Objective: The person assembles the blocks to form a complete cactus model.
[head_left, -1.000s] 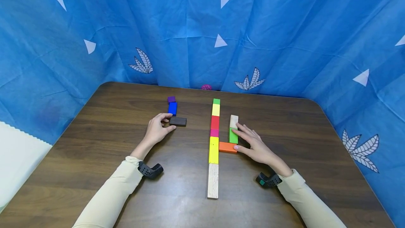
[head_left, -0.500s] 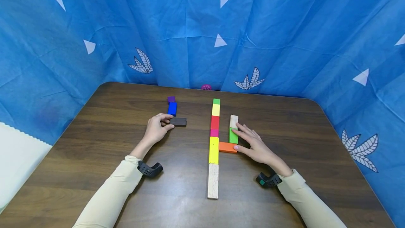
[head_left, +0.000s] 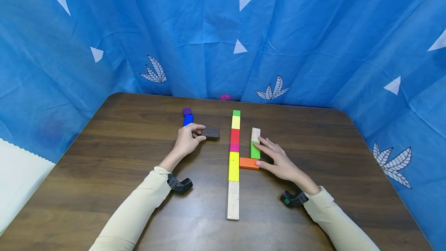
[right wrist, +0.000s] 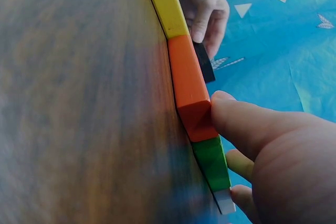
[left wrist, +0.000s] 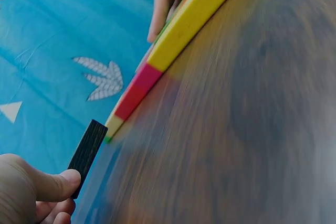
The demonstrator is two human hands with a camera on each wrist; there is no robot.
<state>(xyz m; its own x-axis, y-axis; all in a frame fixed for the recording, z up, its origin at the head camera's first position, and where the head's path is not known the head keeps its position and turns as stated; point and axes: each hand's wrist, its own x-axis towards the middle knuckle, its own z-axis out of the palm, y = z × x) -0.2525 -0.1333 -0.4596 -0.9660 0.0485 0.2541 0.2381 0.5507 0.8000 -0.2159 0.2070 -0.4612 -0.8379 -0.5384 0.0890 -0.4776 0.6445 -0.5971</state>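
My left hand (head_left: 187, 141) pinches one end of a black block (head_left: 211, 134) between thumb and fingers, left of a long row of coloured blocks. In the left wrist view the thumb lies along the end of the black block (left wrist: 89, 156). My right hand (head_left: 280, 162) is spread, its thumb tip against the end of an orange block (head_left: 249, 163). Its fingers reach over a green block (head_left: 255, 150) and up to a pale wooden block (head_left: 256, 134). The right wrist view shows the thumb at the corner of the orange block (right wrist: 191, 82).
The row runs from a long pale block (head_left: 233, 200) through yellow (head_left: 234, 166), magenta (head_left: 234, 147), red (head_left: 235, 136) and light yellow (head_left: 235, 122) to a small green block (head_left: 236, 113). Blue (head_left: 188, 119) and purple (head_left: 187, 111) blocks lie at the back left. A blue curtain (head_left: 195, 22) hangs behind the table.
My left hand has moved right with the black block, away from the blue block and closer to the row. The right hand keeps its place on the blocks.
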